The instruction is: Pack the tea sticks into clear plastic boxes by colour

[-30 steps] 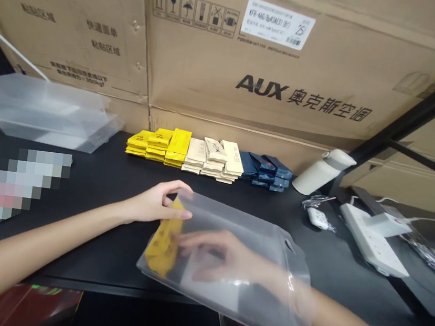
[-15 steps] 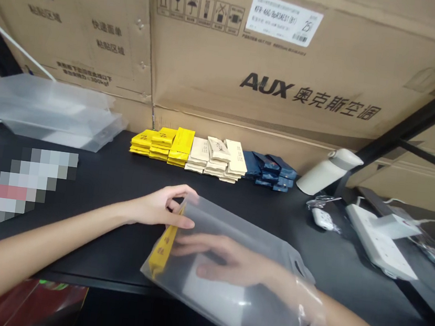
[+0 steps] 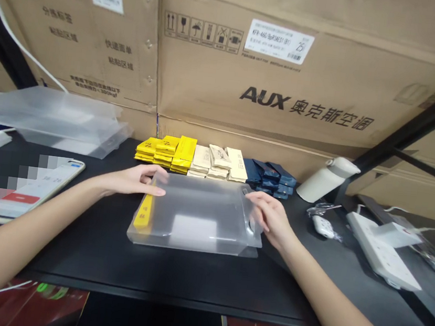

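A translucent plastic handle bag lies on its side over the black table, its cut-out handles toward the right. Inside its left end stands a yellow packet with dark print. My left hand is closed round that end, thumb on top and fingers behind, pinching bag and packet together. At the handle end, my right hand is outside the bag, its bent fingers closed on the upper edge near the handle. Behind the bag are stacks of yellow packets, cream packets and dark blue packets.
More translucent bags are piled at the back left, near a phone with a cable. A white bottle, an earphone case and a power strip are on the right. Large cardboard boxes stand behind.
My right hand has come out of the bag and moved to its handle end. The bag has turned level and shifted left and away from me, with my left hand still on it.
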A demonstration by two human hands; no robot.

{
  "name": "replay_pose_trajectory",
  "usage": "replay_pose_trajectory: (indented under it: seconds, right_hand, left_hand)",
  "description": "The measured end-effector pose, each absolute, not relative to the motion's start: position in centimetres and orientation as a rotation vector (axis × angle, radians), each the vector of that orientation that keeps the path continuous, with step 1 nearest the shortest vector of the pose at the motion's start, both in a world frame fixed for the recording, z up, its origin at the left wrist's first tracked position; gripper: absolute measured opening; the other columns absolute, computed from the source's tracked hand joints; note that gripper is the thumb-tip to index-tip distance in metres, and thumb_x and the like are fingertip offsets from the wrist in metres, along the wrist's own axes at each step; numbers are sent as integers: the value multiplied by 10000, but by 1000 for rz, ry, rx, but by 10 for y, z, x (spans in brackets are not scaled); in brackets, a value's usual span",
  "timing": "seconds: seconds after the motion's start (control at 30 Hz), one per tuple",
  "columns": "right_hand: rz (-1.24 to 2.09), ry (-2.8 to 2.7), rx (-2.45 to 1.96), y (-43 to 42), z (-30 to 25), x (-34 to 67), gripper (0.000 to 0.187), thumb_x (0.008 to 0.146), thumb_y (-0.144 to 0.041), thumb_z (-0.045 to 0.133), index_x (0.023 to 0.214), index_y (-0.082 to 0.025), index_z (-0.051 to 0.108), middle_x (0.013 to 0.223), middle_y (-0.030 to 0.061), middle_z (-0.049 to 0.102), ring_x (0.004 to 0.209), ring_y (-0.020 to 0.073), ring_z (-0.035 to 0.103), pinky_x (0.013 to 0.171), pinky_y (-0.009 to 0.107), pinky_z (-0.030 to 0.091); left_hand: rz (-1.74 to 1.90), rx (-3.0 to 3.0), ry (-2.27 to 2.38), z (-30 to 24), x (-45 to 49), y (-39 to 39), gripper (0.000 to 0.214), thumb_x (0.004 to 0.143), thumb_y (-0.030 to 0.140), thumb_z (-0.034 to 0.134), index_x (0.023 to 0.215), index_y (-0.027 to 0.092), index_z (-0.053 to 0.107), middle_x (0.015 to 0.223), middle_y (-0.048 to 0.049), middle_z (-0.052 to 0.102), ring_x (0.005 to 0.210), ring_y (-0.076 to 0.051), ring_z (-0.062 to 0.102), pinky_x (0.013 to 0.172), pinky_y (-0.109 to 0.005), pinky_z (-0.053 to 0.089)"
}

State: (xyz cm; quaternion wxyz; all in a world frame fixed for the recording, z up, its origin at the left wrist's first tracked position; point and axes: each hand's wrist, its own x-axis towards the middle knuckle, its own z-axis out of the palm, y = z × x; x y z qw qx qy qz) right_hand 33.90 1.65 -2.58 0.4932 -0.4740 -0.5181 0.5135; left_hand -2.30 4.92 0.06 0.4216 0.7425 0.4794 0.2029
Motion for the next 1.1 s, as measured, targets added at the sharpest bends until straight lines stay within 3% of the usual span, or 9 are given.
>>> replay_pose_trajectory:
  seconds: [0.1,0.23,0.33,0.43,0.63,0.9,1.03,1.1]
  right_hand:
    - [1100,-1082,-1091,17,-23,337,131,762,-298,699,799,-173,686,325,-130,338,283,30,227,400,200,408]
    - [1029,-1044,-1068,15,-22,332,122,756,-280,690,811,-174,671,355,-120,358,305,37,260,398,205,397]
    - [1026,-1036,-1061,14,-22,331,135,752,-286,691,825,-174,672,367,-106,396,316,45,300,402,206,398]
    - [1029,-1044,-1064,13,-22,330,129,753,-285,687,823,-178,673,375,-99,409,324,52,319,407,212,404]
    - [1003,-1068,-1062,14,-24,329,128,755,-292,681,819,-182,668,383,-98,414,327,60,332,411,222,411]
    - [973,-1072,-1035,12,-23,328,121,775,-289,673,833,-182,674,378,-96,422,330,59,336,427,220,419]
    - [937,-1140,-1022,11,-30,323,119,814,-298,638,838,-185,666,377,-92,436,322,65,342,426,225,415]
    - [860,-1247,-1034,8,-35,319,132,841,-315,626,845,-188,660,435,-65,501,359,80,412,438,233,428]
  left_hand:
    - [612,1858,1266,2,-27,53,535,699,548,727,1099,208,623,1133,-78,656,861,-193,634,700,-303,512]
    - [1007,1788,1604,-3,-44,68,476,827,606,542,1046,186,588,828,-22,621,648,-148,548,551,-252,418]
    - [1184,2143,1816,-12,-61,80,345,850,500,529,949,177,601,893,-55,593,768,-193,572,714,-317,473]
    - [1000,2531,1813,-22,-69,86,283,845,414,506,936,170,615,1032,-116,578,1007,-284,565,894,-396,460]
    - [888,2583,1922,-34,-66,95,269,904,355,419,1024,181,586,1022,-108,588,980,-261,581,853,-362,467]
    - [992,2522,1846,-12,-86,88,229,903,365,475,832,190,605,848,-47,574,827,-218,587,798,-323,456]
    - [1515,2356,1766,19,-64,56,194,898,372,565,859,188,611,888,-21,611,826,-192,607,818,-337,491]
    - [1620,2190,1570,25,-43,40,202,859,392,631,865,193,599,881,-25,635,809,-193,638,777,-341,525]
